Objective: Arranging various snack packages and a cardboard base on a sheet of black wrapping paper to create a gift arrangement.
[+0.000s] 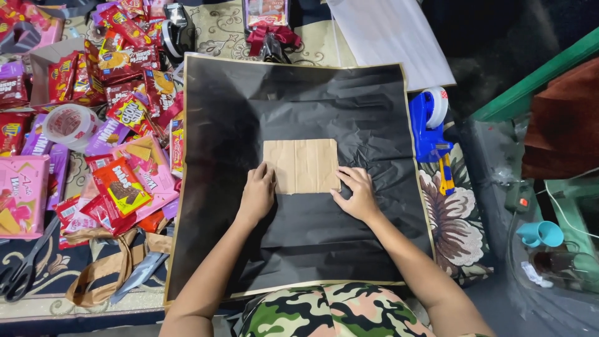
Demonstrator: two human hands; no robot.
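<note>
**Cardboard Panel Held Flat at the Centre of a Black Sheet**

A large sheet of crinkled black wrapping paper [299, 249], edged in gold, covered most of the patterned floor mat [458, 231]. A plain white sheet [387, 37] lay at the far edge, partly under the black one. To the left spread a heap of snack packets [125, 106] in red, purple and pink, with a flat pink box [22, 193] at the left border.

At the middle of the black paper lay a creased rectangle of brown cardboard [301, 165], its sides roughly parallel with the sheet's edges. The left hand [257, 192] rested open and flat beside the panel's near left corner, fingertips touching the edge. The right hand [354, 193] lay open at the near right corner, fingers spread on the paper and against the cardboard. Neither gripped anything.

To place such a panel well, light, even pressure at both corners seemed wise, keeping it square to the sheet and smoothing the wrinkled paper beneath.

An open cardboard box [53, 75] at the far left held several red packets. A blue tape dispenser [430, 125] sat at the right, carrying its roll. A roll of clear tape [70, 125] lay among the snacks, scissors [22, 268] at the near left, and a teal cup [540, 234] lay on its side at the far right, its contents not visible.
</note>
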